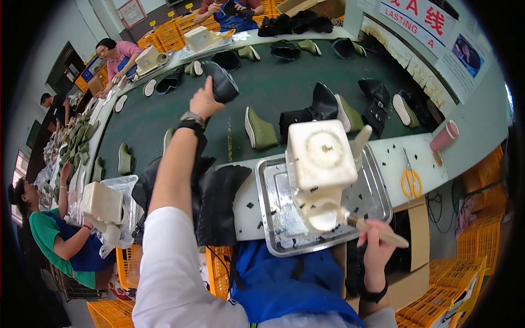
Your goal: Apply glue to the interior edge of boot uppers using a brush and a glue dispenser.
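Note:
My left hand (205, 102) reaches far over the green belt and grips a black boot (220, 81). My right hand (377, 245) closes around the wooden handle of a brush (392, 238). The brush's bristle end is at the round opening of a white glue pot (324, 158), where cream-coloured glue (322, 217) shows. Under the pot is a metal tray (281, 247) dotted with black scraps. Black boot uppers (220, 205) lie by my left forearm at the belt's near edge. A green wedge sole (261, 130) stands on the belt between my left hand and the pot.
More black boots (325, 102) and green soles (126, 158) are spread over the belt (202, 134). Orange-handled scissors (411, 182) and a pink cup (444, 136) sit to the right. Co-workers sit to the left and opposite, with another glue pot (103, 202) on the left. Orange crates (437, 284) stand lower right.

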The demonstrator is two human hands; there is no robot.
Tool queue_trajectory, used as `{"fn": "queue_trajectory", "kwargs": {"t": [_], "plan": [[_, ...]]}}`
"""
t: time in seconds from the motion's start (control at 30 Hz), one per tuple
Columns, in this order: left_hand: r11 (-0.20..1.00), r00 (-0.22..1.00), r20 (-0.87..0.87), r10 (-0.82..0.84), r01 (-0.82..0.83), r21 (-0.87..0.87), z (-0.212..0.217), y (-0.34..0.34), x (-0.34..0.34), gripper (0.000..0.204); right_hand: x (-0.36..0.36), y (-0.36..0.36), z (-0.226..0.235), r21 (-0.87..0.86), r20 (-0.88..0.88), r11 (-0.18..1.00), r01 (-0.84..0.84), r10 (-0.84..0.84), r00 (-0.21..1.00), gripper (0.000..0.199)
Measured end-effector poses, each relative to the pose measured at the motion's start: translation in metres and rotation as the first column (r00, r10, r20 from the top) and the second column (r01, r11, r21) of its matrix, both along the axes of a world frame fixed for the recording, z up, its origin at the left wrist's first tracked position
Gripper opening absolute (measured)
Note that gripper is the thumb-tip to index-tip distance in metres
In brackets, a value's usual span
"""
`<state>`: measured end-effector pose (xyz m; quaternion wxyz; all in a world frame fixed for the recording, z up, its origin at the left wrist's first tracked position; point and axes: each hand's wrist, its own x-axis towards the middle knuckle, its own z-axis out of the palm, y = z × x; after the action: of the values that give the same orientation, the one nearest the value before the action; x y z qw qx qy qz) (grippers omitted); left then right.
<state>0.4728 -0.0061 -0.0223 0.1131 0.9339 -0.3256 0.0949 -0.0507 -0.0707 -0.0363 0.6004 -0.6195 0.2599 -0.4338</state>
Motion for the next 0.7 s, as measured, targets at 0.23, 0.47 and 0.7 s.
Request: {"fn": "queue_trajectory", "kwargs": {"t": [0.23, 0.47, 0.7], "plan": [[0.936, 0.984, -0.075, 0.165, -0.132, 0.326, -0.080, -0.010, 0.024, 0.097, -0.011, 0.000, -0.015, 0.108, -0.131, 0.990, 0.089, -0.075, 0.989, 0.013], [0.872, 0.965, -0.252, -0.079, 0.190, 0.452, -0.093, 0.023, 0.059, 0.053, -0.012, -0.005, -0.013, 0.039, -0.117, 0.998, 0.057, -0.052, 0.992, 0.014], [0.911, 0.916, -0.028, -0.401, 0.402, 0.089, 0.031, 0.058, -0.077, 0.050, -0.017, -0.002, -0.010, -0.061, -0.017, 0.994, 0.093, -0.094, 0.995, 0.016]]}}
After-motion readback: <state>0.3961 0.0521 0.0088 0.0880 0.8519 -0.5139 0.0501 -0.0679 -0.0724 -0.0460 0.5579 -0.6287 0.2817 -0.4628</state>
